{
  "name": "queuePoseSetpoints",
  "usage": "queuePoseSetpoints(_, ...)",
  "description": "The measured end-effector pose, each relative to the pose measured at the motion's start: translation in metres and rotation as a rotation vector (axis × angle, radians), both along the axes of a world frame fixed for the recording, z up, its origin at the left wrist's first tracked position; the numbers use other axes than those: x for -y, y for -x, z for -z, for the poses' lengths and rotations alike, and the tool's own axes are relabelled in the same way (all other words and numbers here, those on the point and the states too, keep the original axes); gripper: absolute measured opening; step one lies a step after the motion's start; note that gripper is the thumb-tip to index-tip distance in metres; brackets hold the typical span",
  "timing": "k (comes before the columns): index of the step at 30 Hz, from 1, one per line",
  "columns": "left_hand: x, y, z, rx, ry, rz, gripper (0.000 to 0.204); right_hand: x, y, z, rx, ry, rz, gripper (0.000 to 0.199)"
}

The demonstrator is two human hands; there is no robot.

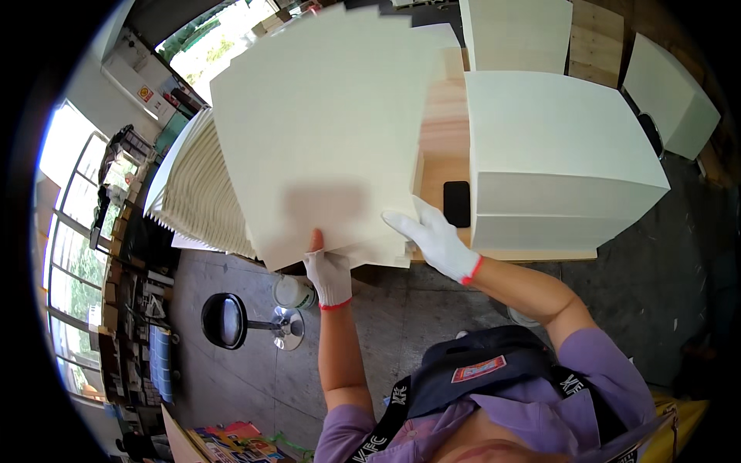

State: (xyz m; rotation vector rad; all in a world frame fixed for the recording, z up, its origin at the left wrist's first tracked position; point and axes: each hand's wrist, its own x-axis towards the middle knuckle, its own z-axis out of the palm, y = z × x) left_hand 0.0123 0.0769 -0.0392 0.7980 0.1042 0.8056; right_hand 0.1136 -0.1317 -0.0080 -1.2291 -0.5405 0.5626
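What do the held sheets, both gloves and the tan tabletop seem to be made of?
Held sheets: probably matte paper or thin card, from thin, stepped edges.
Left glove and right glove: likely knitted fabric, matte, fitting closely with red hems.
Tabletop: seemingly wood or veneer, smooth, with streaky grain.

Sheets point(324, 116) — matt, smooth paper; tabletop point(446, 139) — wood.

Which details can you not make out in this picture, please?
In the head view:
- Left hand: most of its fingers are hidden beneath the white sheets.
- Number of sheets held: they overlap too closely to count.
- White bucket: partly covered by the left hand and sheets.
- Yellow item, lower right: cut off by the dark fisheye rim.
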Motion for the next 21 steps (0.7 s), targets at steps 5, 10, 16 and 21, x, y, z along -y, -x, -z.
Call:
queuePoseSetpoints(5,-0.086,-0.047,0.135,-0.273,0.206,-0.116,0.035,-0.085,-0.050,0.101,-0.257,0.229,0.109,0.062)
queuePoseSetpoints(10,-0.066,-0.070,0.179,-0.438,0.333,-0.022,0.042,-0.092,-0.066,0.188,-0.377,0.385,0.247,0.068)
queuePoseSetpoints(16,-0.061,-0.058,0.163,-0.426,0.336,-0.025,0.042,-0.103,-0.065,0.188,-0.668,0.128,0.171,0.067)
queuePoseSetpoints(21,-0.067,-0.057,0.167,-0.397,0.373,-0.024,0.040,-0.102,-0.063,0.171,-0.717,0.096,0.139,0.062)
